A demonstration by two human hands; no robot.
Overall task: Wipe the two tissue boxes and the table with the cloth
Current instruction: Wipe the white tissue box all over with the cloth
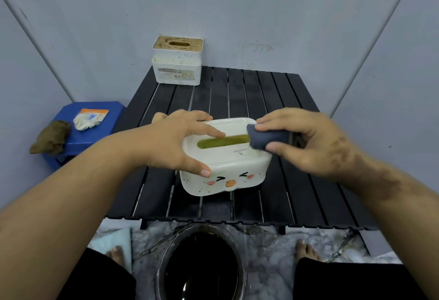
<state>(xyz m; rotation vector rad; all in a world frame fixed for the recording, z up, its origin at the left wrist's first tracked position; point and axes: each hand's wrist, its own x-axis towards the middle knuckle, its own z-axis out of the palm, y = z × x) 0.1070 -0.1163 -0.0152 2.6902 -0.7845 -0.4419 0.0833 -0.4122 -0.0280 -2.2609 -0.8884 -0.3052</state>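
Observation:
A white tissue box with a cartoon face [234, 169] sits tilted on the black slatted table [308, 181], near its front. My left hand [175, 143] holds the box by its left end, thumb on the front wall and fingers across the lid beside the green slot. My right hand [308, 140] pinches a folded dark grey cloth [267, 138] and presses it on the right end of the lid. A second white tissue box with a wooden, speckled lid [177, 62] stands at the table's far left corner against the wall.
A blue stool [78, 138] to the left carries a brown rag [51, 137] and a white glove packet [89, 119]. A clear bowl of dark water [202, 264] stands on the floor between my feet. Grey walls enclose the table.

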